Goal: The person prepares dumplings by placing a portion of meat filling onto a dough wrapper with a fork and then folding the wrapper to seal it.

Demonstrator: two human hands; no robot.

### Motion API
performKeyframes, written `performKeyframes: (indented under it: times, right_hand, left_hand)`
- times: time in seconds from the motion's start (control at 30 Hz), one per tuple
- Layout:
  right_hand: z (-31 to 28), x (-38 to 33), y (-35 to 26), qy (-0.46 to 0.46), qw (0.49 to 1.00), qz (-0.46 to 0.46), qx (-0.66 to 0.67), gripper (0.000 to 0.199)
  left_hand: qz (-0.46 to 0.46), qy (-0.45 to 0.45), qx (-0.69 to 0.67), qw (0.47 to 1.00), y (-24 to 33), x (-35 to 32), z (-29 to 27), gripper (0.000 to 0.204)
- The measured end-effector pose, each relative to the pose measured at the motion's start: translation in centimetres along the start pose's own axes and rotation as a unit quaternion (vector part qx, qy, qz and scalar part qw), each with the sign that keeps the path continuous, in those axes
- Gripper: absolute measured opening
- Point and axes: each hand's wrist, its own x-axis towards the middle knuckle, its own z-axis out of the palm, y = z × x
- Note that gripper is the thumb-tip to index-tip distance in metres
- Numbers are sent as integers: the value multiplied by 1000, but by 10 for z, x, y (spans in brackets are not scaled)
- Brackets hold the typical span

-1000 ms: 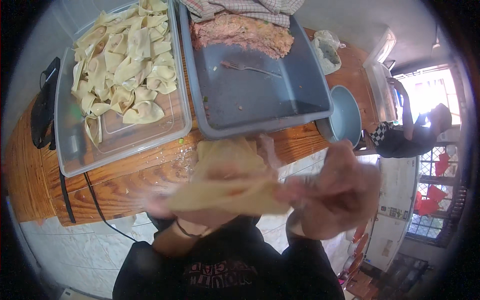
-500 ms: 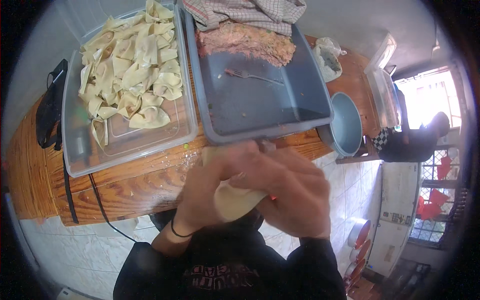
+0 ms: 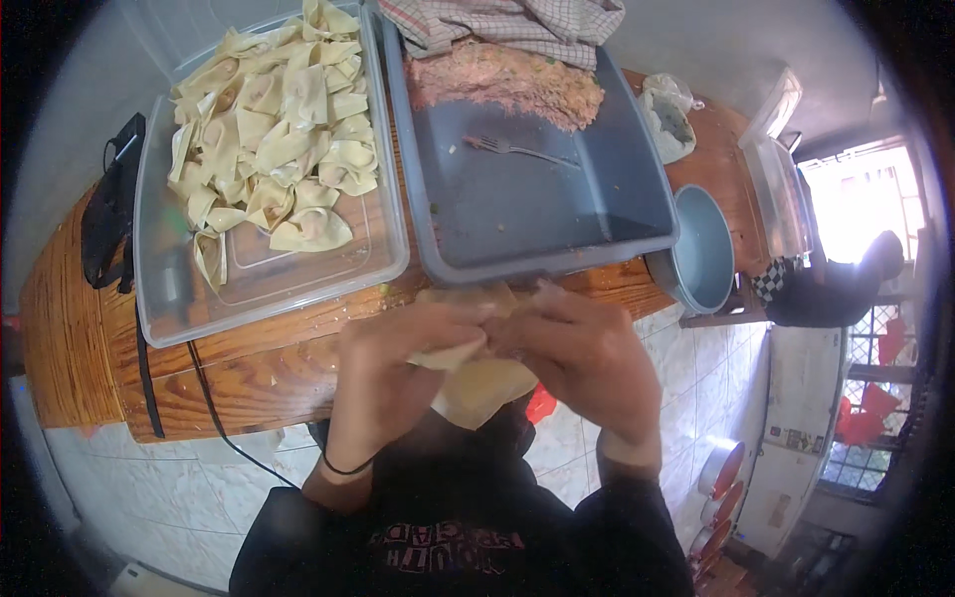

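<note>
Surface: wooden desk [image 3: 90, 328], orange-brown with visible grain, its near edge curving across the view. Below that edge, pale tiled floor [image 3: 119, 488].

On the desk, taking the grey tray [image 3: 557, 214] as landmark:
- Grey tray, rectangular, near the desk's front edge; pinkish minced filling [image 3: 507, 82] heaped at its far end, a fork [image 3: 512, 149] lying on the bare bottom just short of the heap.
- Clear plastic container [image 3: 249, 284], touching or just beside the tray's left side, holding a pile of folded dumplings [image 3: 279, 129].
- Checked cloth [image 3: 507, 22], beyond the tray's far end.
- Round blue-grey bowl [image 3: 701, 259], right of the tray at the desk's right corner.
- White plastic bag [image 3: 668, 114], behind the bowl.
- Black object [image 3: 107, 214] with a black cable [image 3: 214, 398] trailing over the front edge, far left of the tray.

Hands: left hand [image 3: 393, 373] and right hand [image 3: 582, 353] meet just in front of the tray's near edge, off the desk, both closed on a pale dough wrapper [image 3: 477, 383], fingers pinching its upper fold.

Room: right of the tray, another person [image 3: 846, 289] by a bright window. Open floor lies in front of the desk on the left; the desk strip before the container is bare.
</note>
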Motion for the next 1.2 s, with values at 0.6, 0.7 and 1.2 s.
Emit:
performKeyframes:
  times: [0.6,0.7,1.2]
  right_hand:
    - [-65,-81,188,71,778,539,-316,76]
    - [-69,-61,141,181,842,396,-319,71]
    - [-3,-2,0,274,928,46,-247,87]
  left_hand:
    - [-264,-20,-636,725,-1,14,13,38]
    - [-273,27,-653,706,-6,8,11,39]
    - [-216,90,-178,956,12,-17,22,48]
